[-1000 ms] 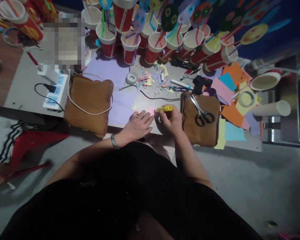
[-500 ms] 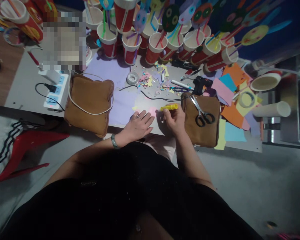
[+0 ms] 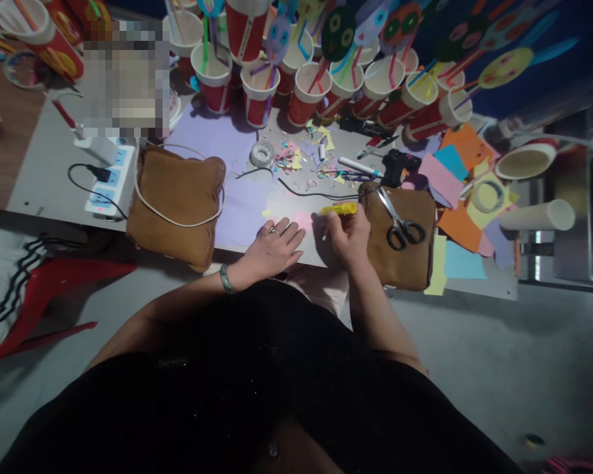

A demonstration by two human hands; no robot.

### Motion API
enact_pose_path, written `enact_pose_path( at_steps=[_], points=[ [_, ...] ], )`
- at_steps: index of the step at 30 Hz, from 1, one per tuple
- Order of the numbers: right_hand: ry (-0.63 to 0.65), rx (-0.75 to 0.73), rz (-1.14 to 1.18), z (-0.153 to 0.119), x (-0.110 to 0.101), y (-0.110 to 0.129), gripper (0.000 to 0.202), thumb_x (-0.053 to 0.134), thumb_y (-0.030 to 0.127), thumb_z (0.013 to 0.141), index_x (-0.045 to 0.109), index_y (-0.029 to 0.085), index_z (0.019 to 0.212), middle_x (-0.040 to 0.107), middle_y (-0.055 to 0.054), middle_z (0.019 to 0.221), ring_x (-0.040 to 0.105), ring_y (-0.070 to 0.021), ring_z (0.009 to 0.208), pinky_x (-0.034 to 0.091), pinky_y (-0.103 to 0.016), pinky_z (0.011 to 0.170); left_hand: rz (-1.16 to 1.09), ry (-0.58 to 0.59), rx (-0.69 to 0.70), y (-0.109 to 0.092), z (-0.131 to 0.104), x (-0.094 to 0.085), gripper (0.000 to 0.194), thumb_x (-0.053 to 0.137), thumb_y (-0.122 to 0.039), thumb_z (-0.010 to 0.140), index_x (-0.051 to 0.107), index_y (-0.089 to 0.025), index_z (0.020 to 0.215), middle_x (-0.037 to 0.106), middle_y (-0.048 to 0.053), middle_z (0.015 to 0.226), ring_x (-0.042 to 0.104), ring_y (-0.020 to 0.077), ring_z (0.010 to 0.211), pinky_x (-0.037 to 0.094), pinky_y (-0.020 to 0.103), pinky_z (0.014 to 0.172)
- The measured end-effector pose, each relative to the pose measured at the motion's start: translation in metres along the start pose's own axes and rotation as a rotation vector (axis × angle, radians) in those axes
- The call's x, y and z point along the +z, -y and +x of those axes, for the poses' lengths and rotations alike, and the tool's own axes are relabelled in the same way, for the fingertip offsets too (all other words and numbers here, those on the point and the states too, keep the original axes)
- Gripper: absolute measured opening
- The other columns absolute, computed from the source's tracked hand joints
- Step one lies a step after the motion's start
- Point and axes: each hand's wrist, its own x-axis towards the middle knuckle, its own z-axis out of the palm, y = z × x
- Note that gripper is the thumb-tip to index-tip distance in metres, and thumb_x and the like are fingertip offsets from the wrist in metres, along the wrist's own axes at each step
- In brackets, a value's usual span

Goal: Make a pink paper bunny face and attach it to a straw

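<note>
My left hand (image 3: 271, 250) lies flat with its fingers extended on the table's near edge, beside a small pink paper piece (image 3: 304, 219). A ring and a bracelet show on it. A yellow pen-like tool (image 3: 339, 209), perhaps a marker, is gripped in my right hand (image 3: 350, 240), just right of the pink paper. Its exact kind is unclear. Under the left fingertips there is pale paper, partly hidden. Black-handled scissors (image 3: 400, 227) rest on the brown cushion (image 3: 375, 263) to the right of my right hand.
Red paper cups (image 3: 309, 99) holding straws and paper faces line the back. Tape (image 3: 261, 154), paper scraps (image 3: 294, 155) and a black cable (image 3: 321, 195) lie before them. A second brown cushion (image 3: 175, 204) and a power strip (image 3: 109, 187) stand left; coloured paper (image 3: 464, 260) lies right.
My right hand has shifted slightly right with the yellow tool, away from the pink paper. My left hand has stayed in place.
</note>
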Motion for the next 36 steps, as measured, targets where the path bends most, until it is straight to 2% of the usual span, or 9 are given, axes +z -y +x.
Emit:
enact_pose_path(
  at_steps=[4, 8, 10, 15, 19, 24, 26, 31, 36],
  points=[
    [0.126, -0.109, -0.13, -0.0033, -0.0031, 0.0049, 0.024, 0.061, 0.045, 0.096, 0.059, 0.022, 0.104, 0.068, -0.002, 0.083, 0.061, -0.0141, 0.059, 0.051, -0.03, 0.057, 0.012, -0.007, 0.007, 0.0002, -0.0001, 0.0, 0.048, 0.037, -0.036, 0.105, 0.054, -0.012, 0.143, 0.063, 0.016, 0.134, 0.05, 0.033, 0.126, 0.037, 0.049, 0.102],
    [0.178, -0.247, -0.279, -0.0029, 0.0003, 0.0045, 0.022, 0.055, 0.043, 0.098, 0.061, 0.022, 0.104, 0.072, -0.009, 0.097, 0.068, -0.0195, 0.079, 0.056, -0.035, 0.073, 0.011, -0.001, 0.007, 0.0004, 0.0001, 0.0004, 0.047, 0.038, -0.035, 0.105, 0.054, -0.012, 0.142, 0.063, 0.016, 0.134, 0.05, 0.0333, 0.126, 0.036, 0.05, 0.102],
    [0.125, -0.208, -0.253, -0.0018, 0.0027, 0.0024, 0.023, 0.055, 0.044, 0.099, 0.06, 0.021, 0.104, 0.072, -0.009, 0.097, 0.068, -0.0187, 0.078, 0.056, -0.034, 0.073, 0.012, -0.005, 0.002, 0.0004, 0.0001, 0.0008, 0.046, 0.038, -0.036, 0.105, 0.054, -0.012, 0.142, 0.063, 0.016, 0.134, 0.05, 0.0332, 0.126, 0.036, 0.049, 0.102],
    [0.008, 0.02, 0.029, -0.0033, 0.0023, 0.0012, 0.03, 0.06, 0.052, 0.096, 0.056, 0.023, 0.105, 0.066, 0.001, 0.08, 0.055, -0.0099, 0.049, 0.051, -0.027, 0.052, 0.016, -0.013, 0.008, 0.0005, -0.0001, 0.0013, 0.045, 0.039, -0.036, 0.105, 0.055, -0.014, 0.141, 0.064, 0.015, 0.132, 0.05, 0.0328, 0.125, 0.035, 0.048, 0.102],
    [0.09, -0.058, -0.07, -0.0075, -0.0018, 0.0066, 0.026, 0.061, 0.047, 0.096, 0.058, 0.023, 0.104, 0.066, -0.001, 0.079, 0.058, -0.0125, 0.055, 0.05, -0.028, 0.055, 0.012, -0.01, 0.004, 0.0004, -0.0003, 0.0011, 0.047, 0.039, -0.037, 0.105, 0.053, -0.013, 0.144, 0.064, 0.016, 0.132, 0.05, 0.0328, 0.126, 0.034, 0.049, 0.103],
    [0.175, -0.252, -0.27, -0.0046, 0.0007, 0.006, 0.019, 0.057, 0.04, 0.097, 0.06, 0.022, 0.103, 0.072, -0.008, 0.096, 0.067, -0.0186, 0.078, 0.055, -0.033, 0.072, 0.02, -0.012, 0.002, -0.0001, -0.0003, 0.0015, 0.047, 0.038, -0.037, 0.105, 0.056, -0.013, 0.141, 0.063, 0.016, 0.134, 0.05, 0.033, 0.126, 0.035, 0.049, 0.103],
    [0.118, -0.208, -0.251, -0.0029, 0.0033, 0.0027, 0.019, 0.057, 0.041, 0.098, 0.06, 0.022, 0.103, 0.071, -0.007, 0.094, 0.066, -0.017, 0.074, 0.055, -0.033, 0.071, 0.02, -0.017, 0.002, -0.0001, -0.0002, 0.0021, 0.047, 0.038, -0.037, 0.105, 0.056, -0.012, 0.142, 0.063, 0.015, 0.134, 0.05, 0.0329, 0.126, 0.036, 0.049, 0.102],
    [-0.025, 0.032, 0.025, -0.0059, 0.005, 0.0002, 0.028, 0.06, 0.049, 0.096, 0.057, 0.023, 0.105, 0.066, 0.001, 0.081, 0.054, -0.01, 0.048, 0.048, -0.026, 0.048, 0.011, -0.015, 0.003, 0.0001, -0.0005, 0.0033, 0.047, 0.042, -0.037, 0.104, 0.055, -0.015, 0.143, 0.063, 0.015, 0.134, 0.05, 0.0332, 0.127, 0.037, 0.049, 0.102],
    [0.106, -0.132, -0.165, -0.0095, 0.0046, 0.0077, 0.021, 0.06, 0.042, 0.096, 0.06, 0.023, 0.102, 0.07, -0.005, 0.089, 0.063, -0.0152, 0.067, 0.054, -0.03, 0.062, 0.022, -0.021, 0.007, -0.0002, -0.0007, 0.0023, 0.048, 0.037, -0.036, 0.106, 0.055, -0.012, 0.143, 0.064, 0.016, 0.134, 0.051, 0.033, 0.126, 0.037, 0.05, 0.103]
  ],
)
